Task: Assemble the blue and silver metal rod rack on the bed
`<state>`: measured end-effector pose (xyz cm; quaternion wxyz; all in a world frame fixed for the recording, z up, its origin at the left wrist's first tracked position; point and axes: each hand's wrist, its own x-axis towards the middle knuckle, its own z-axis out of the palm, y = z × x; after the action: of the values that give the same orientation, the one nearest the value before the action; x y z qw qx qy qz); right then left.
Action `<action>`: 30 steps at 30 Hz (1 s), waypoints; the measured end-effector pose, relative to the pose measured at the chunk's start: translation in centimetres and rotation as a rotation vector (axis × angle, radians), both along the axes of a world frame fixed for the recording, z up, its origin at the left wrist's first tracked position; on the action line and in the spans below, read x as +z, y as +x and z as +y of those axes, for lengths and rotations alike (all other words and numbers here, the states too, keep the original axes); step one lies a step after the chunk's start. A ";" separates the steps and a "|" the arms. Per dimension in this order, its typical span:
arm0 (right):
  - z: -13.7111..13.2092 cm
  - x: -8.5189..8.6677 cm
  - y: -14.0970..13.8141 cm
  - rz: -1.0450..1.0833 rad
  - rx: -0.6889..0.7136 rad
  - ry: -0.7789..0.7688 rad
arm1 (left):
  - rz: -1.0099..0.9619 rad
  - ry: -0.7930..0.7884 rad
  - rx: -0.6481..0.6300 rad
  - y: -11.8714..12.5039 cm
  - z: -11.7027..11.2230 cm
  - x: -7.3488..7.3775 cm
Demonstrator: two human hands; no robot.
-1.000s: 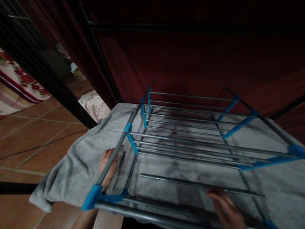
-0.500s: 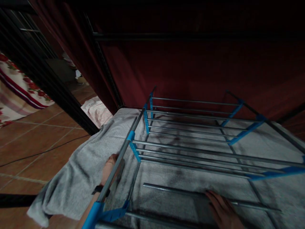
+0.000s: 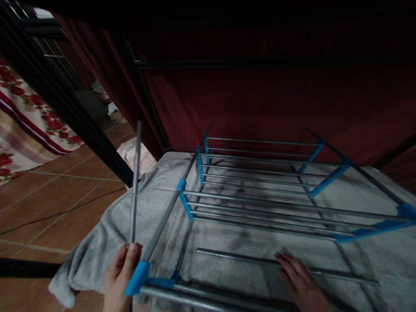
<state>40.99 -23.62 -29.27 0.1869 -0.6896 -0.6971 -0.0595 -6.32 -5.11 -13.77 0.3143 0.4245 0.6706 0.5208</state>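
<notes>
Tube, one, stands gripped in left hand; one rod lies under right hand, grip unclear

left grip: pinched closed | right grip: back upward, fingers extended

"How's the light?"
"Dim, its source hard to tell. The dark red fabric curtain sinks nearly to black at the top; the grey plush blanket shows paler."
"Shadows?"
"Soft, dark patches under the grey metal-tube rack with blue plastic joints, plus faint glints along its metal."
"Sharpness?"
"Slightly soft, with wide-angle stretching near the edges."
</notes>
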 end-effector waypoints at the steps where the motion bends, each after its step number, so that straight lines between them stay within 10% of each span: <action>1: -0.1 0.0 -0.1 0.008 -0.004 0.001 | 0.006 0.005 0.003 -0.2 -0.8 0.2; 13: -1.1 1.1 -0.3 0.034 0.004 0.089 | -0.044 0.140 0.055 -1.1 -5.1 0.1; 21: -3.1 3.3 -1.9 0.180 0.012 0.079 | 0.299 0.308 -0.010 -4.1 -9.1 -2.8; 30: -4.1 4.8 -3.2 0.137 0.037 0.074 | 0.757 0.658 -0.210 -4.1 -12.0 -2.0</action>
<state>37.82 -27.73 -24.49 0.2606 -0.6715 -0.6928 -0.0346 -10.40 -17.10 -15.79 -0.0505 0.7250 0.4916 0.4797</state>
